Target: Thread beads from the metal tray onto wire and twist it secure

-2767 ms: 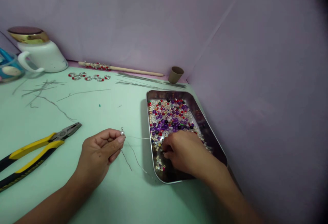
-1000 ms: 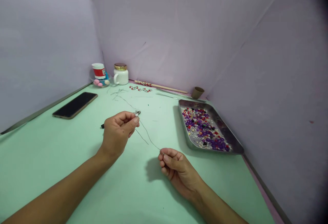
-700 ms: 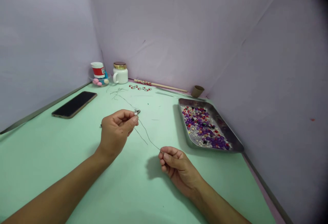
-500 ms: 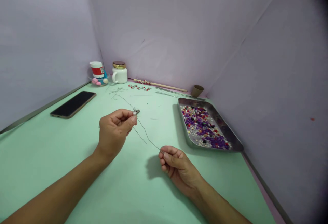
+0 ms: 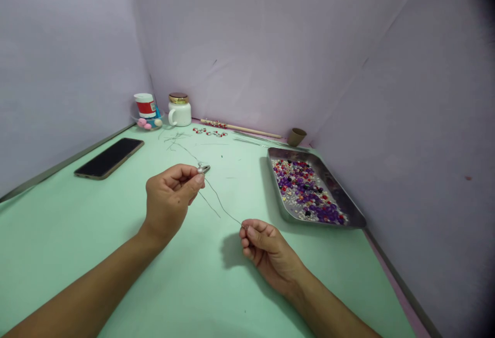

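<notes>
My left hand [image 5: 174,193] is closed in a pinch on small white beads [image 5: 200,170] strung on a thin wire. Right beside these beads a dark metal tip [image 5: 206,168] shows, partly hidden by the fingers; whether it is held or lies behind them I cannot tell. From the beads the thin wire [image 5: 220,201] runs down to my right hand [image 5: 266,250], whose thumb and fingers pinch it near its end. Another wire end sticks out below my left fingertips.
On the right stands a metal tray [image 5: 280,209] of purple, red and white beads. Behind are a brown cup [image 5: 296,137], a wooden stick [image 5: 251,130], beaded wire pieces [image 5: 211,132], wire scraps [image 5: 178,138] and a white lidded mug [image 5: 180,114]. A phone [image 5: 110,158] lies left.
My left hand has shifted slightly to the left with the beads. My right hand has hardly moved and still pinches the wire.
</notes>
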`<state>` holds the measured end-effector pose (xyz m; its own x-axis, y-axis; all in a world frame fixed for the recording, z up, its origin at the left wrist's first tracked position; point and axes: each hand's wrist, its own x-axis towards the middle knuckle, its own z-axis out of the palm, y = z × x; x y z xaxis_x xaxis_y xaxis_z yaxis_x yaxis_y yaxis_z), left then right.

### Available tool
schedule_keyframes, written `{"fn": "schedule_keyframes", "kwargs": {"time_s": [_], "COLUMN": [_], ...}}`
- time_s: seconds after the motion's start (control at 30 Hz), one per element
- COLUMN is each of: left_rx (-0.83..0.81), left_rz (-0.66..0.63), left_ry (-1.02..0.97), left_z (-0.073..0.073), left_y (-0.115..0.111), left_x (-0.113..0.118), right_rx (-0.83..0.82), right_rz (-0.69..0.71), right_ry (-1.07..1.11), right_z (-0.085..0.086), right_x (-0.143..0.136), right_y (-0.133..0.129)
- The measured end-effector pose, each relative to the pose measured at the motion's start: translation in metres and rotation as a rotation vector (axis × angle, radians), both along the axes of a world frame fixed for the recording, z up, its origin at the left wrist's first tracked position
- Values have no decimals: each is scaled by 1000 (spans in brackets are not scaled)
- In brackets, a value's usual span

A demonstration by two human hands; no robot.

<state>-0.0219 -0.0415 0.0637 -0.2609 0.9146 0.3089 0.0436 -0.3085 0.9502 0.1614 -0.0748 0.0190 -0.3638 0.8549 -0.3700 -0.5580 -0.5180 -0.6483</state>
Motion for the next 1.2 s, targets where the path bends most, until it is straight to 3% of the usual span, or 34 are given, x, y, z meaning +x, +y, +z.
{"fn": "schedule_keyframes", "kwargs": {"time_s": [0.6,0.8,0.87,1.07,1.2], "left_rx": [-20,-33,-78,-380,-506], "left_rz": [-3,74,73,-20,-7], "left_ry": [-2,80,64,-242,-310], "left_z": [-1,5,5,-8,-20], "left_y": [1,-6,-6,7,10], "left_x": [0,6,8,11,14], "right_rx": [22,75,96,200,334], "right_rz": [9,-18,-33,-62,-227], "right_ry": [-8,-72,-110,-285,-451], "right_z": [-1,2,2,4,6], "right_x": [0,-3,-3,-1,0], "right_y": [0,-1,-2,-3,-3]}}
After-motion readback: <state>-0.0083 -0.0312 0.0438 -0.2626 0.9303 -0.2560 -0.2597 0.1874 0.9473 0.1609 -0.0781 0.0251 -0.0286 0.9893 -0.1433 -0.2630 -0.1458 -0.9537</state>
